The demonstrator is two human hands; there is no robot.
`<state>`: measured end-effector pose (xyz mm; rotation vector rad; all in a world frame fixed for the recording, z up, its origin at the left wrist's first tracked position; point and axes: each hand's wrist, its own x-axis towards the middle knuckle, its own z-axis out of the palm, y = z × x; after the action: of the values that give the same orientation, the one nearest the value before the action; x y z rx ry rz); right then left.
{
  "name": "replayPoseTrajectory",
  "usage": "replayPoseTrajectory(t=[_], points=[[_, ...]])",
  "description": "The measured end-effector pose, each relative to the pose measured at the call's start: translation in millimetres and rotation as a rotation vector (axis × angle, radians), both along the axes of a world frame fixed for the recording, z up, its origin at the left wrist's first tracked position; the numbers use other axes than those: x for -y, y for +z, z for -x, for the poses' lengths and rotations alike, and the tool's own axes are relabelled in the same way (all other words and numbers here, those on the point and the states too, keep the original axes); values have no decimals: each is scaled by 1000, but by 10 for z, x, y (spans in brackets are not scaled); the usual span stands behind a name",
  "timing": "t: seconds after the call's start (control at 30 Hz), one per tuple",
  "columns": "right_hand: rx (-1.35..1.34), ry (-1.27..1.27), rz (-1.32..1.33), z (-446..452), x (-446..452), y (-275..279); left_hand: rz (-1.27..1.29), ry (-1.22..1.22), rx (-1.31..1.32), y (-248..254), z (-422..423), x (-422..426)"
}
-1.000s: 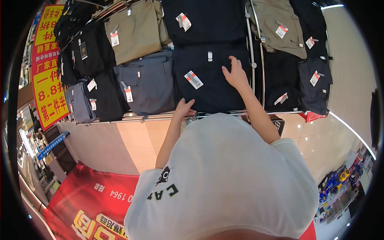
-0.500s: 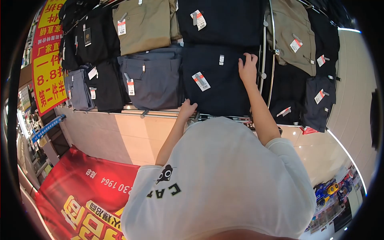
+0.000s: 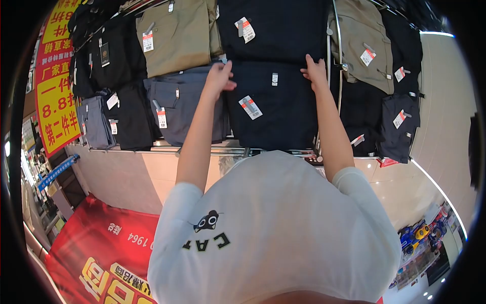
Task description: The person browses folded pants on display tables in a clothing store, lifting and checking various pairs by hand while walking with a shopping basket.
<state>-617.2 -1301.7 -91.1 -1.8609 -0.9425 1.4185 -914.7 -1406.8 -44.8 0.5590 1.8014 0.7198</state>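
A folded pair of black trousers [image 3: 283, 114] lies in the lower row of a slanted rack, with a red-and-white price tag [image 3: 250, 107] and a small white label on its front. My left hand [image 3: 218, 80] is at its upper left corner, fingers apart, beside the folded grey trousers [image 3: 190, 109]. At the upper right corner, my right hand [image 3: 316, 74] has its fingers spread and touches the edge of the black pair. Another folded black pair [image 3: 288, 30] lies directly above.
Metal rails [image 3: 330, 76] divide the rack. Khaki trousers [image 3: 177, 38] lie upper left, and another khaki pair [image 3: 364, 35] upper right. A yellow-and-red sign [image 3: 58, 96] hangs at the left. A red printed cloth [image 3: 96, 228] is below left.
My left hand has moved up from the lower left corner of the black trousers to the upper left one. My right hand has shifted slightly up along the right edge.
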Motion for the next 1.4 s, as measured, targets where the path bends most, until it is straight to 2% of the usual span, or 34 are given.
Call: replayPoseTrajectory(t=[0.1, 0.17, 0.3, 0.5, 0.57, 0.63, 0.7, 0.77, 0.83, 0.9, 0.97, 1.03, 1.1, 1.13, 1.17, 1.23, 1.27, 1.3, 1.4], points=[[39, -63, -137, 72, -47, -132, -12, -5, 8, -279, 37, -516], [90, 38, -132, 41, -38, -102, -29, -30, 43, -383, -15, -732], [34, 39, -83, -141, -68, 33, -18, -48, 11, -558, 64, -853], [130, 0, -81, -76, -39, -23, -153, -2, -19, -345, 155, -739], [167, 20, -66, -68, 186, 66, -68, -151, -165, -193, 130, -576], [161, 164, -93, -137, 598, 243, -81, -270, -181, 64, 67, -279], [144, 201, -421, -254, 1103, 55, -229, -279, -123, 350, -75, 239], [-47, 171, -384, -480, 1749, 262, -201, -282, -45, 432, -130, 781], [-155, 59, -173, -711, 2373, 471, -90, -285, -14, 355, -183, 1287], [88, 42, -121, -928, 2880, 560, -23, -376, 4, 284, -278, 1731], [294, 3, -304, -1149, 3337, 281, -7, -504, 73, 189, -393, 2048], [214, -137, -230, -1271, 3729, 339, -22, -693, 87, 70, -538, 2221], [307, -463, -160, -1382, 4179, 159, -15, -829, 148, -103, -638, 2229], [442, -479, -160, -1420, 4465, 109, 16, -941, 109, -100, -717, 2184], [458, -526, -145, -1404, 4786, 59, 44, -1047, 70, -111, -799, 2152], [1167, -403, -177, -1303, 5409, -115, 103, -1116, 39, -101, -907, 1977], [1117, -419, -41, -1253, 5702, -309, 84, -1108, 31, -9, -985, 1923], [1125, -437, -36, -1230, 5810, -245, 62, -1093, 21, 59, -1042, 1890], [884, -267, 317, -1206, 5926, -1, -23, -1086, -29, 110, -1140, 1890]])
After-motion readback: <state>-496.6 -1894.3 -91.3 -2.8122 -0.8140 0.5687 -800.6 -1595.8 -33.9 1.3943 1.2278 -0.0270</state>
